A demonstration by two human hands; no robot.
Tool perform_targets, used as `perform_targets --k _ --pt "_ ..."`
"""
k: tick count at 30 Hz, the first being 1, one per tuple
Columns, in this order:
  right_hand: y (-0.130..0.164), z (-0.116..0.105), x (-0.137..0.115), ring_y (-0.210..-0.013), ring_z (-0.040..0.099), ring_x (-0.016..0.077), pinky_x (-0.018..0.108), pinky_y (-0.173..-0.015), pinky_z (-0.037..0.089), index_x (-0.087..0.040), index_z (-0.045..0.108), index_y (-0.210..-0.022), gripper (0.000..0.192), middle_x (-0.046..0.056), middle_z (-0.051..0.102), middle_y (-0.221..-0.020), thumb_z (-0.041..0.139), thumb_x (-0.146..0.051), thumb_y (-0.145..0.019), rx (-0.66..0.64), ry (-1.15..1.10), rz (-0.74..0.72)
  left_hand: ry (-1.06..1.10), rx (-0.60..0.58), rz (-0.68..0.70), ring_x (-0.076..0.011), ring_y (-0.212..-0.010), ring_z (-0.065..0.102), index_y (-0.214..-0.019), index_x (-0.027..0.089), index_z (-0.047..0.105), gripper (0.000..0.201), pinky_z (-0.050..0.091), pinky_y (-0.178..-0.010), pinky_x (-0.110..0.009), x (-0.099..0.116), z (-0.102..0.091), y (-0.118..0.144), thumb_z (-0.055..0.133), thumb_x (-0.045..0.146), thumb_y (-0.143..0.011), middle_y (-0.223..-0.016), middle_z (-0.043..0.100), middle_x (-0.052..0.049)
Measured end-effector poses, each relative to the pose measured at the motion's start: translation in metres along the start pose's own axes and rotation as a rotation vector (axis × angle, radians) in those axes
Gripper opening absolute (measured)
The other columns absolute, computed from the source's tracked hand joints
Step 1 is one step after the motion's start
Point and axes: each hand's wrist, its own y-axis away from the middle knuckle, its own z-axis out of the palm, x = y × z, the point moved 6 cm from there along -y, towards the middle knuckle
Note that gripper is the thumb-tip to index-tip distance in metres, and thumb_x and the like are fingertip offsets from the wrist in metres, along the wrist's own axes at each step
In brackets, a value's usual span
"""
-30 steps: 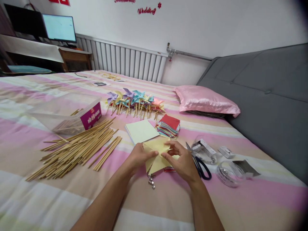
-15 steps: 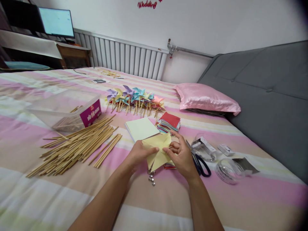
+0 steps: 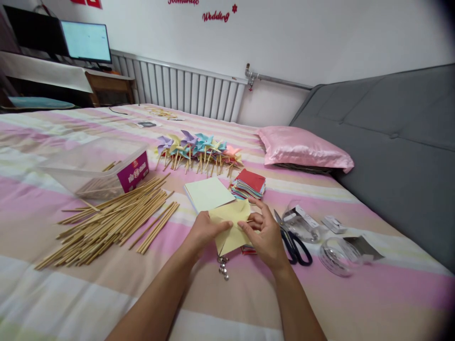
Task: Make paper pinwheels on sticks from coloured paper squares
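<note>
A yellow cut paper square [image 3: 231,239] is held up between both hands. My left hand [image 3: 208,232] grips its left side, thumb on the face near the centre. With thumb and fingers bent, my right hand [image 3: 265,232] pinches at the paper's right side; a thin pale pointed bit shows by its fingertips, too small to name. Below the paper lie small silvery metal pieces [image 3: 223,271]. Behind it rest a stack of pale paper squares [image 3: 209,192] and a stack of coloured squares topped in red [image 3: 250,180]. Dark-handled scissors [image 3: 293,244] lie right of my right hand.
Many thin wooden sticks [image 3: 110,227] lie at left beside a clear plastic box [image 3: 95,154]. Finished paper pinwheels [image 3: 195,144] sit farther back. Clear round containers [image 3: 339,255] lie at right, a pink pillow [image 3: 305,149] beyond, against a grey headboard [image 3: 384,123].
The view has tilted up slightly. Both hands keep their hold on the yellow paper, with the right fingers shifted only a little.
</note>
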Motion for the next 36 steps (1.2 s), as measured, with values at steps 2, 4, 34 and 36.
perform_targets --k 2,4,34,36 --pt "-0.001 0.000 0.001 -0.067 0.064 0.0142 0.025 -0.062 0.052 -0.021 0.037 -0.130 0.057 -0.001 0.061 -0.076 0.060 -0.028 -0.078 -0.001 -0.013 0.007 0.029 -0.015 0.007 -0.0284 -0.087 0.066 -0.101 0.009 0.068 0.049 0.051 -0.076 -0.036 0.002 0.002 0.002 0.079 0.028 -0.057 -0.097 0.071 -0.014" --pt "-0.001 -0.001 0.003 -0.067 0.064 0.0149 0.025 -0.061 0.052 -0.022 0.037 -0.129 0.056 0.000 0.061 -0.077 0.060 -0.029 -0.078 0.003 -0.028 0.019 0.052 -0.028 0.011 -0.0278 -0.087 0.066 -0.103 0.009 0.068 0.050 0.051 -0.077 -0.035 0.005 0.004 0.004 0.078 0.027 -0.058 -0.099 0.071 -0.014" --pt "0.006 0.019 0.001 -0.067 0.066 0.0162 0.026 -0.060 0.052 -0.018 0.073 -0.090 0.020 0.005 0.071 -0.076 0.065 -0.029 -0.076 -0.214 0.011 -0.025 0.339 0.198 -0.021 -0.0183 -0.076 0.063 -0.091 0.008 0.068 0.036 0.049 -0.068 -0.027 0.008 -0.013 0.004 0.075 0.016 -0.058 -0.096 0.071 -0.013" --pt "0.006 0.017 -0.001 -0.066 0.066 0.0165 0.026 -0.061 0.053 -0.018 0.073 -0.086 0.018 0.005 0.071 -0.075 0.067 -0.031 -0.075 -0.177 -0.005 -0.025 0.338 0.170 -0.015 -0.0188 -0.079 0.063 -0.094 0.008 0.068 0.037 0.049 -0.069 -0.027 0.008 -0.011 0.005 0.075 0.017 -0.059 -0.097 0.070 -0.012"
